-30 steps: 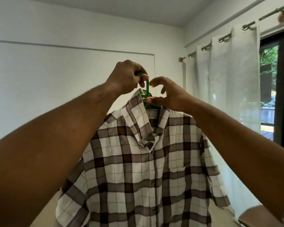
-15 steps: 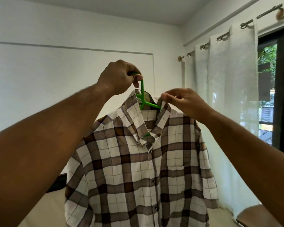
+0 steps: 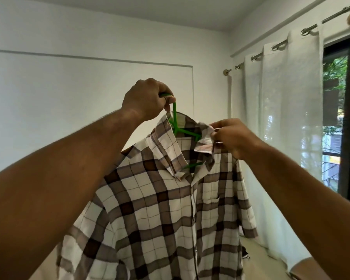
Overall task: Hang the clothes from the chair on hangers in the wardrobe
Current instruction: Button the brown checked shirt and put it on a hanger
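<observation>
Grips the hook of the green hanger [image 3: 187, 132] in the left hand [image 3: 147, 100], fingers curled round it, raised high. Pinches the collar [image 3: 204, 143] with the right hand [image 3: 233, 138], just right of and below that hook. Lets the plaid shirt [image 3: 149, 209] drop from the hanger, long axis vertical, front toward the camera. Probably calls for settling the collar over the hanger's right arm; shows no wardrobe.

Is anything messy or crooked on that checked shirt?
Yes, a little. On the checked shirt, the collar is bunched up and crumpled where the right hand pinches it, while its other side lies folded flat. The left hand grips the hook of the green hanger. Nothing looks torn.
</observation>
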`<state>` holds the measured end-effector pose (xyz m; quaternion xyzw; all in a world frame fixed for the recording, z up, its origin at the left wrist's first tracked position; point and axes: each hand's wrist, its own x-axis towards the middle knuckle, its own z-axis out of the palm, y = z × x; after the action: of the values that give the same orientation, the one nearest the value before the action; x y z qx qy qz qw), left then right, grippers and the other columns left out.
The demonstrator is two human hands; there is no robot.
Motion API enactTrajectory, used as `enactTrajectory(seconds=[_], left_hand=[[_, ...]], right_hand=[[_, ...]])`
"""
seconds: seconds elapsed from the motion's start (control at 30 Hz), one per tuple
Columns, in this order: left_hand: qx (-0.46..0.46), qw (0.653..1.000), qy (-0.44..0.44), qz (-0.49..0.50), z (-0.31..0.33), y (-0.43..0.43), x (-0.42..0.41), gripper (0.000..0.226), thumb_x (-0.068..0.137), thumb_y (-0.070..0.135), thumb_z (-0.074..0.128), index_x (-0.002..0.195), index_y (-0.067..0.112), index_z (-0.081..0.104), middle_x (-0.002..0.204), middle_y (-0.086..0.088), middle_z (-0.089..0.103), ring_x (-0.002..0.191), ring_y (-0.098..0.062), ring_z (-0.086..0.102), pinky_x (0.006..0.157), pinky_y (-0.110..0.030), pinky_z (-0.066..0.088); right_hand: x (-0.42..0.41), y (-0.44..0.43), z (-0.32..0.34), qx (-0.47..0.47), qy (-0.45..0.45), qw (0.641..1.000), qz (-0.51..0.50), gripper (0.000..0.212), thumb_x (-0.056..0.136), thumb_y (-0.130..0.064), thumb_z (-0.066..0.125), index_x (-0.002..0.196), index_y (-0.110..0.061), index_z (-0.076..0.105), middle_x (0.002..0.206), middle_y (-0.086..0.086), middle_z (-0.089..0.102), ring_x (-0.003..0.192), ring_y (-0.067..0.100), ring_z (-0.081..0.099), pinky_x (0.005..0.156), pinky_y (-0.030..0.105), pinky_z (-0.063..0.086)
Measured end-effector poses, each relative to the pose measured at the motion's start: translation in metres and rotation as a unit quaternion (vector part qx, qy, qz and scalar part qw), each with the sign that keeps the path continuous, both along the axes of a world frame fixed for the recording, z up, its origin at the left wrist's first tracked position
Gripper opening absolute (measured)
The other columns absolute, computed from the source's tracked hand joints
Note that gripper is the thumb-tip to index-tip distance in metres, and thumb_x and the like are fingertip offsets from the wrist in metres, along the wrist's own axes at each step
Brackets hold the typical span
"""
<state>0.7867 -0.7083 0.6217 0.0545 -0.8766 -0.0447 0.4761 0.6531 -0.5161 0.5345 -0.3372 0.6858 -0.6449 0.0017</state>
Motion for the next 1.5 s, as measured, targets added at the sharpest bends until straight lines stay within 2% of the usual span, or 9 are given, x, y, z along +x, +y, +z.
enactTrajectory(seconds=[0.1, 0.2, 0.3, 0.5, 0.6, 0.77, 1.1, 1.27, 1.5], left_hand=[[0.002, 1.0, 0.02, -0.007, 0.002, 0.001, 0.011, 0.012, 0.094, 0.037, 0.065, 0.097, 0.033, 0.077, 0.083, 0.016, 0.075, 0.09, -0.007, 0.066, 0.085, -0.037, 0.056], [-0.006, 0.999, 0.024, -0.022, 0.008, 0.005, 0.021, 0.012, 0.094, 0.037, 0.065, 0.094, 0.033, 0.077, 0.078, 0.017, 0.074, 0.087, -0.005, 0.067, 0.084, -0.037, 0.057], [-0.025, 0.998, 0.031, -0.05, 0.013, 0.009, 0.031, 0.014, 0.094, 0.036, 0.065, 0.099, 0.031, 0.077, 0.084, 0.015, 0.075, 0.089, -0.009, 0.068, 0.085, -0.039, 0.057], [-0.031, 0.992, 0.046, -0.114, 0.011, 0.007, 0.04, 0.013, 0.094, 0.03, 0.066, 0.099, 0.031, 0.078, 0.084, 0.017, 0.075, 0.088, -0.005, 0.069, 0.088, -0.036, 0.057], [-0.045, 0.982, 0.032, -0.183, 0.014, 0.018, 0.034, 0.012, 0.096, 0.035, 0.066, 0.099, 0.032, 0.077, 0.084, 0.019, 0.074, 0.083, 0.001, 0.069, 0.088, -0.037, 0.058], [-0.042, 0.95, 0.021, -0.307, 0.029, 0.069, 0.013, 0.014, 0.098, 0.03, 0.064, 0.104, 0.025, 0.075, 0.087, 0.014, 0.073, 0.071, 0.007, 0.064, 0.08, -0.032, 0.059], [0.019, 0.896, 0.015, -0.443, 0.012, 0.222, -0.074, 0.027, 0.092, 0.032, 0.071, 0.116, 0.02, 0.074, 0.106, 0.01, 0.067, 0.084, 0.003, 0.057, 0.06, 0.0, 0.039], [0.046, 0.856, -0.009, -0.515, 0.0, 0.309, -0.118, 0.028, 0.09, 0.029, 0.074, 0.115, 0.017, 0.074, 0.098, 0.006, 0.067, 0.06, 0.011, 0.055, 0.053, -0.002, 0.041], [0.072, 0.804, -0.015, -0.591, -0.004, 0.433, -0.174, 0.026, 0.086, 0.036, 0.077, 0.108, 0.021, 0.078, 0.101, 0.003, 0.074, 0.086, -0.011, 0.069, 0.082, -0.027, 0.058]], right_hand=[[0.011, 0.003, -0.005, -0.051, -0.062, 0.996, 0.049, 0.018, 0.104, -0.009, 0.05, 0.102, -0.004, 0.068, 0.109, 0.022, 0.069, 0.097, 0.034, 0.07, 0.08, 0.045, 0.061], [0.032, -0.002, -0.012, 0.046, 0.124, 0.991, -0.021, 0.061, 0.086, -0.056, 0.071, 0.129, -0.016, 0.055, 0.111, 0.006, 0.063, 0.098, 0.022, 0.066, 0.082, 0.043, 0.06], [0.062, -0.015, -0.013, 0.169, 0.295, 0.929, -0.147, 0.088, 0.074, -0.036, 0.088, 0.142, -0.033, 0.032, 0.121, -0.001, 0.048, 0.106, 0.018, 0.054, 0.089, 0.035, 0.055], [0.103, 0.011, -0.001, 0.103, 0.28, 0.952, -0.074, 0.037, 0.098, -0.032, 0.063, 0.133, -0.018, 0.06, 0.098, -0.002, 0.073, 0.081, 0.011, 0.071, 0.077, 0.026, 0.06], [0.098, 0.041, 0.011, 0.148, 0.381, 0.889, -0.208, 0.031, 0.096, -0.03, 0.067, 0.127, -0.027, 0.066, 0.101, -0.01, 0.064, 0.081, 0.001, 0.057, 0.072, 0.017, 0.048], [0.1, 0.118, 0.02, 0.23, 0.259, 0.921, -0.179, 0.022, 0.093, -0.032, 0.071, 0.11, -0.018, 0.076, 0.086, -0.01, 0.071, 0.069, -0.009, 0.061, 0.058, 0.008, 0.044], [0.091, 0.283, 0.0, 0.229, 0.267, 0.855, -0.382, 0.025, 0.09, -0.037, 0.075, 0.095, -0.013, 0.079, 0.087, 0.015, 0.075, 0.075, 0.016, 0.062, 0.071, 0.036, 0.052], [0.088, 0.37, 0.003, 0.277, 0.253, 0.808, -0.455, 0.027, 0.083, -0.039, 0.082, 0.091, -0.013, 0.079, 0.08, -0.005, 0.072, 0.071, 0.007, 0.064, 0.069, 0.026, 0.05], [0.073, 0.471, 0.004, 0.315, 0.205, 0.737, -0.561, 0.027, 0.078, -0.039, 0.086, 0.091, -0.017, 0.078, 0.082, -0.007, 0.073, 0.075, 0.002, 0.066, 0.063, 0.015, 0.046]])
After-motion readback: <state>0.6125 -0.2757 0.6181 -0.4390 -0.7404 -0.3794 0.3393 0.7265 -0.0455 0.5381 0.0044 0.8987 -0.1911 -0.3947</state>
